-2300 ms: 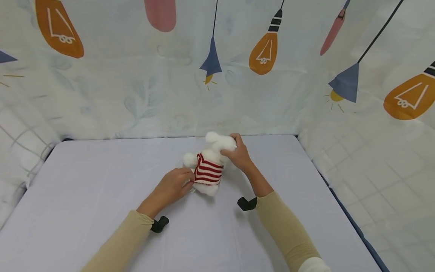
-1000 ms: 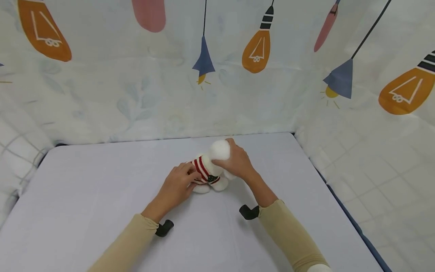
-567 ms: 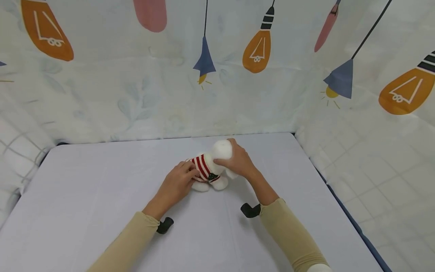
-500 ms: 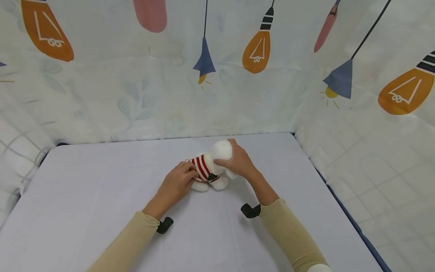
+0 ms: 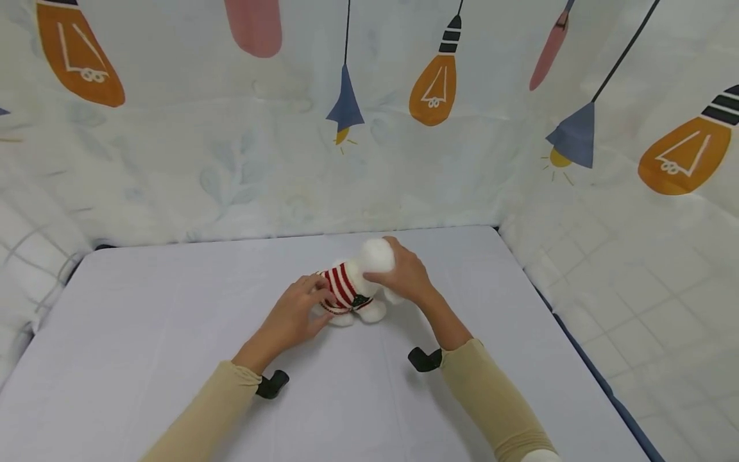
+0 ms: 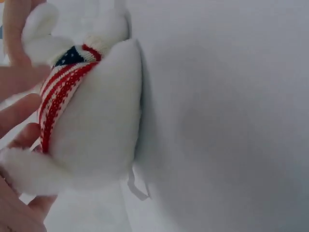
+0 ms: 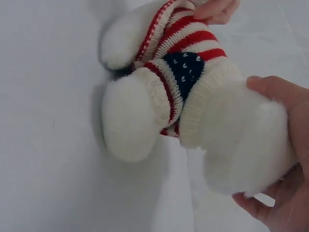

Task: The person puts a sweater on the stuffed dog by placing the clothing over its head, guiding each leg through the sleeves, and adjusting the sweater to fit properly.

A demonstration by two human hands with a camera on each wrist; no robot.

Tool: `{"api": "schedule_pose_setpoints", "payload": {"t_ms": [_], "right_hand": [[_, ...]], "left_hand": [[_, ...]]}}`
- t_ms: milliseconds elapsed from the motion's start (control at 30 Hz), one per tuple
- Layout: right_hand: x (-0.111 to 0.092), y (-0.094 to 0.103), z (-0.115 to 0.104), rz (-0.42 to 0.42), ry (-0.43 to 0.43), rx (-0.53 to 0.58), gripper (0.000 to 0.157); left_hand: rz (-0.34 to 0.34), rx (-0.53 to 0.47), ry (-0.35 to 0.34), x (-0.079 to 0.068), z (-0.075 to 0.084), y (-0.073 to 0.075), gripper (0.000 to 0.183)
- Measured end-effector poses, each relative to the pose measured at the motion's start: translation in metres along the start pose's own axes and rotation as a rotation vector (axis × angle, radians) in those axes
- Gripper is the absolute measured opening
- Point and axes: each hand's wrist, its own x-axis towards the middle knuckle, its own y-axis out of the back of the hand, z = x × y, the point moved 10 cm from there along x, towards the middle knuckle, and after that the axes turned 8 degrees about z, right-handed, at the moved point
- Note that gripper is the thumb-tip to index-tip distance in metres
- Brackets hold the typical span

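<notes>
A white plush toy (image 5: pixel 345 285) in a knitted red-and-white striped sweater (image 7: pixel 188 38) with a dark blue patch leans over near the back of the table. My right hand (image 5: pixel 407 273) grips its round white head (image 7: pixel 241 145), thumb on one side and fingers on the other. At the toy's lower end is my left hand (image 5: pixel 291 314), its fingers loosely spread on the sweater and the thumb apart near a leg. In the left wrist view, the fingers (image 6: pixel 17 113) rest along the sweater, beside a furry limb (image 6: pixel 31 171). A small white tag (image 6: pixel 137 188) hangs from the toy's bottom.
The white-covered table (image 5: pixel 173 385) ends at a light wall cloth (image 5: pixel 288 179) printed with bulbs and lamps. On the right runs the table's dark edge (image 5: pixel 600 378). Black wrist mounts (image 5: pixel 272 384) stick out from both sleeves.
The toy has turned and tipped over, its head now lower and nearer. My left hand has just loosened on the sweater, fingers and thumb spreading. My right hand keeps its grip on the head.
</notes>
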Motion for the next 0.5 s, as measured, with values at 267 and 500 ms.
{"api": "schedule_pose_setpoints", "payload": {"t_ms": [267,500], "right_hand": [[0.001,0.018,-0.035,0.022,0.311,0.041,0.049],[-0.004,0.033,-0.041,0.277,0.346,0.066,0.023]], "left_hand": [[-0.193,-0.205,0.288,-0.01,-0.024,-0.019,0.063],[-0.241,-0.389,0.216,-0.01,-0.009,-0.027,0.024]]}}
